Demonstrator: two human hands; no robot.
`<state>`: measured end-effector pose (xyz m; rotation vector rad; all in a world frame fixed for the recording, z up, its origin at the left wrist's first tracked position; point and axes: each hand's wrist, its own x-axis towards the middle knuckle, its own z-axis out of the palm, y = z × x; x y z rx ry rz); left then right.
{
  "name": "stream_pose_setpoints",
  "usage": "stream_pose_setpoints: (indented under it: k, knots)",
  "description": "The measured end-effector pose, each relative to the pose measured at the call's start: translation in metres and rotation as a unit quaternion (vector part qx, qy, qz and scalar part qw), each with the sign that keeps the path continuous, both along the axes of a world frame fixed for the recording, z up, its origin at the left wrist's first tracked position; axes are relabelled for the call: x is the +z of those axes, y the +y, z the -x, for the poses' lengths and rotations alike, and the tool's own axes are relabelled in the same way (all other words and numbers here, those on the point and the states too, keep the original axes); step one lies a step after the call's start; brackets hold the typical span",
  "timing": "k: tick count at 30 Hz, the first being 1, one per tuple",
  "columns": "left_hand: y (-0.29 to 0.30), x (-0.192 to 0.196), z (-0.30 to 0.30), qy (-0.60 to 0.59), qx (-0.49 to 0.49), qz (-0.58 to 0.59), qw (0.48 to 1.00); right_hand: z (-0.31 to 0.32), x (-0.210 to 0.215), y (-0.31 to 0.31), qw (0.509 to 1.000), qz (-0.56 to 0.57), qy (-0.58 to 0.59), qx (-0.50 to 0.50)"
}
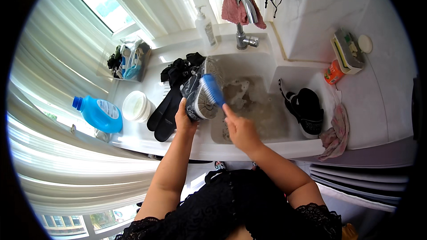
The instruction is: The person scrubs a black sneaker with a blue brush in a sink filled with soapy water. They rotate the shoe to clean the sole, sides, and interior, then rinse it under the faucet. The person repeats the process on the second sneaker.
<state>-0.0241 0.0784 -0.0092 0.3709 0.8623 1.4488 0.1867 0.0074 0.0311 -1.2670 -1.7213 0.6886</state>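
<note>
My left hand (pixel 185 118) grips a black sneaker (pixel 192 90) with white lettering, tilted so its pale sole faces right. In my right hand (pixel 241 130) is the handle of a blue scrubbing brush (pixel 212 90). The brush's white bristles lie against the sneaker's side and sole edge. Both hands are over the left edge of the sink basin (pixel 278 126), which holds murky, foamy water. A second black shoe (pixel 310 114) rests on the ledge right of the basin. Two black insoles (pixel 165 116) lie left of my left hand, with black laces or cloth (pixel 180 69) behind them.
A blue detergent bottle (pixel 100 114), a white tub (pixel 135 106) and a clear bin (pixel 129 60) stand at the left. Behind are a pump bottle (pixel 205 29) and a faucet (pixel 242 39) draped with a pink cloth (pixel 233 6). A rag (pixel 336 133) hangs at the right edge.
</note>
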Motion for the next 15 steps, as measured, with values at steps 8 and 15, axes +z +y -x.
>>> stream_pose_setpoints:
  k: [8, 15]
  knots:
    - [-0.001, 0.001, -0.001, 0.019, -0.013, -0.008, 1.0, -0.015, -0.014, -0.002, 0.995, 0.1, 0.001, -0.009]
    - [-0.001, 0.001, 0.0, 0.008, -0.016, -0.004, 1.0, -0.02, -0.007, -0.009, 1.0, 0.017, -0.006, 0.002]
